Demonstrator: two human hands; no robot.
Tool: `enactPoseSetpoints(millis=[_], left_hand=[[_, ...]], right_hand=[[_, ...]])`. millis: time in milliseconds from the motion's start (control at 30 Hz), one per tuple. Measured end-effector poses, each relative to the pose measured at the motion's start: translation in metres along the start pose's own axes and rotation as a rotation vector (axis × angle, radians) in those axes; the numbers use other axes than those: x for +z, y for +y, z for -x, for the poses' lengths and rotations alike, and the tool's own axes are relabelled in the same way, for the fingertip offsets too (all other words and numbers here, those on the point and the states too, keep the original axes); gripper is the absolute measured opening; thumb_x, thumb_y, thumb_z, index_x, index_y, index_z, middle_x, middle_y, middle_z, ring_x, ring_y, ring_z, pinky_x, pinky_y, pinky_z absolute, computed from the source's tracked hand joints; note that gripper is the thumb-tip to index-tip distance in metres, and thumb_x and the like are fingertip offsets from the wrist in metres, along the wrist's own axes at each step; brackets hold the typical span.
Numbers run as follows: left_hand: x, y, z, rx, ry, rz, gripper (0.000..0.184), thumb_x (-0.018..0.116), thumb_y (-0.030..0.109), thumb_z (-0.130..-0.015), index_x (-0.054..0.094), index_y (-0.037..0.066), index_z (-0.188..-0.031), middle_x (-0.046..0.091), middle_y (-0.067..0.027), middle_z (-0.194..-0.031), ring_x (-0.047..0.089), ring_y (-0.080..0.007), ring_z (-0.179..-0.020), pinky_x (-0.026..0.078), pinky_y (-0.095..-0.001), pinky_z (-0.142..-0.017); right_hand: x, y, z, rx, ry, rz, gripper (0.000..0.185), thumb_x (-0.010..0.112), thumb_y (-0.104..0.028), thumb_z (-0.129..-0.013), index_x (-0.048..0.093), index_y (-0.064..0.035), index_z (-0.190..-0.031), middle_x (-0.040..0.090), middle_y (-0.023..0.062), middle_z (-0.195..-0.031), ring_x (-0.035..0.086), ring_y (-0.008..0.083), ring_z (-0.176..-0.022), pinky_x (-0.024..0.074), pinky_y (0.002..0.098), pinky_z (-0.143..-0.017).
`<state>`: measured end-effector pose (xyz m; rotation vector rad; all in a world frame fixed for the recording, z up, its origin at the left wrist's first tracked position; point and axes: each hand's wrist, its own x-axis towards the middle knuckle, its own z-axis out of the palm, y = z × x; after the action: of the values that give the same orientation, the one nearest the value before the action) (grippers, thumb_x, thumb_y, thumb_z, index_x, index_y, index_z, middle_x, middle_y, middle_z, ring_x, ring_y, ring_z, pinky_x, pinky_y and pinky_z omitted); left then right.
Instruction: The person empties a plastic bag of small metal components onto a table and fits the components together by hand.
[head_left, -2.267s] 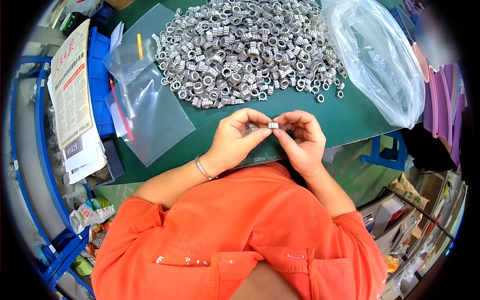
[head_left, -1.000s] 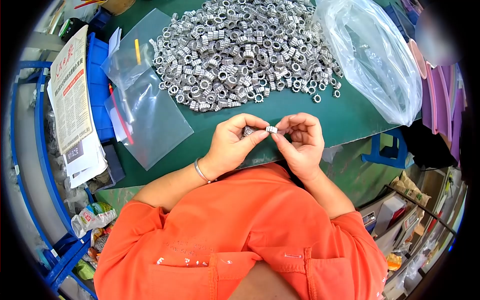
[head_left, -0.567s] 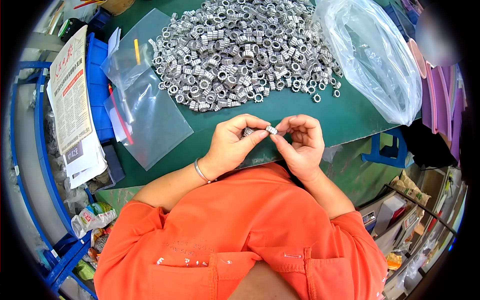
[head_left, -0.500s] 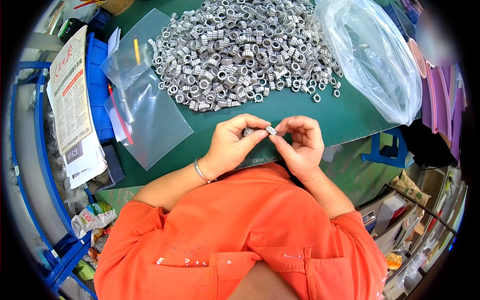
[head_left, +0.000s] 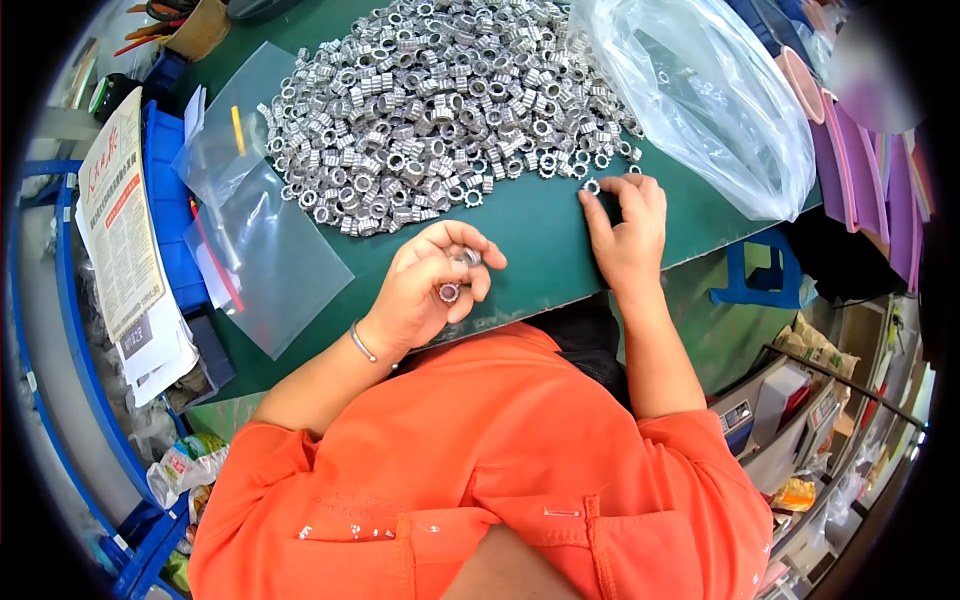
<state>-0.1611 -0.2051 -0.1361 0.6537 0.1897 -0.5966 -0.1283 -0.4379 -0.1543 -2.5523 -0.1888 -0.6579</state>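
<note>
while left hand (head_left: 415, 292) clasps toothed metal rings (head_left: 449, 292), right hand (head_left: 632, 232) spread at another ring (head_left: 592, 187)

Shiny ridged metal rings (head_left: 440, 110); glossy plastic bag (head_left: 700, 115); matt cloth shirt (head_left: 470, 410)

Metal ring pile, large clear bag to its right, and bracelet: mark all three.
Metal ring pile (head_left: 440, 110): head view, middle of the heap.
Large clear bag (head_left: 705, 105): head view, middle of its film.
Bracelet (head_left: 361, 342): head view, middle of the visible band.
</note>
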Motion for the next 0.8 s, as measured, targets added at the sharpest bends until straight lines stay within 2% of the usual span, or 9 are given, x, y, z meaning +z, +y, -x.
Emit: enactPoseSetpoints(millis=[67,167,267,333,433,533,567,667,800], left_hand=[[0.001,-0.001,0.001,-0.001,0.033,-0.103,0.011,0.055,0.002,-0.085,0.055,0.001,-0.096,0.058,-0.0097,-0.086,0.043,-0.0062,-0.051,0.032,-0.0169,-0.04],[0.006,-0.003,0.001,0.028,0.109,-0.318,0.015,0.058,0.002,-0.085,0.056,0.001,-0.1,0.056,-0.0051,-0.085,0.042,-0.0041,-0.052,0.032,-0.0165,-0.042],[0.011,-0.005,0.0,0.157,0.113,-0.56,0.028,0.062,0.002,-0.084,0.057,0.002,-0.111,0.054,0.0018,-0.084,0.043,-0.001,-0.055,0.032,-0.0157,-0.044],[0.013,-0.004,-0.001,0.271,0.082,-0.676,0.024,0.065,0.002,-0.081,0.063,0.004,-0.104,0.057,0.0013,-0.084,0.05,-0.004,-0.07,0.042,-0.0181,-0.063],[0.002,-0.008,-0.007,0.562,-0.003,-0.973,0.022,0.066,0.001,-0.08,0.063,0.003,-0.101,0.057,-0.0026,-0.088,0.051,-0.0065,-0.07,0.043,-0.0191,-0.061],[0.001,-0.008,-0.005,0.532,0.019,-0.981,0.017,0.069,0.001,-0.077,0.064,0.001,-0.094,0.058,-0.0049,-0.09,0.052,-0.0089,-0.075,0.044,-0.0214,-0.067],[0.001,-0.008,-0.005,0.531,0.021,-0.979,0.017,0.069,0.001,-0.077,0.064,0.001,-0.094,0.058,-0.0049,-0.09,0.052,-0.0089,-0.075,0.044,-0.0214,-0.067],[0.0,-0.009,-0.007,0.548,0.053,-1.036,0.015,0.07,-0.001,-0.076,0.062,0.001,-0.089,0.058,-0.0055,-0.092,0.052,-0.0084,-0.074,0.044,-0.0208,-0.065],[0.0,-0.011,-0.009,0.562,0.065,-0.953,0.014,0.068,-0.005,-0.074,0.06,0.001,-0.085,0.057,-0.0061,-0.093,0.05,-0.0067,-0.071,0.043,-0.02,-0.063]], right_hand=[[0.002,-0.004,0.002,-0.042,-0.007,-0.159,0.022,0.075,-0.009,-0.068,0.061,-0.0016,-0.083,0.058,0.0118,-0.088,0.055,0.0269,-0.077,0.0457,0.0342,-0.068],[-0.002,-0.027,0.011,0.17,-0.149,-0.63,0.015,0.071,-0.003,-0.074,0.062,0.0005,-0.085,0.06,0.0094,-0.091,0.058,0.0145,-0.07,0.0463,0.0246,-0.058],[-0.005,-0.046,0.017,0.149,-0.29,-0.929,0.016,0.065,0.0,-0.079,0.063,0.0024,-0.095,0.059,0.0099,-0.092,0.058,0.0134,-0.079,0.0464,0.023,-0.065],[-0.003,-0.049,0.021,0.134,-0.349,-0.987,0.017,0.06,-0.001,-0.084,0.063,0.003,-0.101,0.059,0.0097,-0.093,0.057,0.0121,-0.079,0.0457,0.0223,-0.067],[-0.001,-0.051,0.026,0.215,-0.484,-1.184,0.018,0.055,-0.005,-0.09,0.062,0.0038,-0.104,0.059,0.008,-0.093,0.054,0.0104,-0.075,0.0453,0.0217,-0.065],[-0.001,-0.051,0.028,0.277,-0.53,-1.233,0.019,0.058,-0.006,-0.087,0.062,0.0032,-0.103,0.06,0.0095,-0.093,0.056,0.0133,-0.075,0.046,0.0238,-0.065],[-0.001,-0.05,0.027,0.278,-0.532,-1.233,0.019,0.058,-0.006,-0.087,0.062,0.0032,-0.103,0.06,0.0095,-0.093,0.056,0.0133,-0.075,0.046,0.0238,-0.065],[-0.002,-0.043,0.008,-0.037,-0.317,-0.632,0.018,0.063,-0.008,-0.082,0.062,0.0012,-0.098,0.059,0.0143,-0.095,0.056,0.0285,-0.079,0.0464,0.0338,-0.071],[0.008,-0.027,-0.012,-0.145,-0.113,-0.125,0.028,0.062,-0.003,-0.078,0.059,-0.0017,-0.106,0.055,0.0144,-0.1,0.051,0.031,-0.089,0.0415,0.0375,-0.081]])
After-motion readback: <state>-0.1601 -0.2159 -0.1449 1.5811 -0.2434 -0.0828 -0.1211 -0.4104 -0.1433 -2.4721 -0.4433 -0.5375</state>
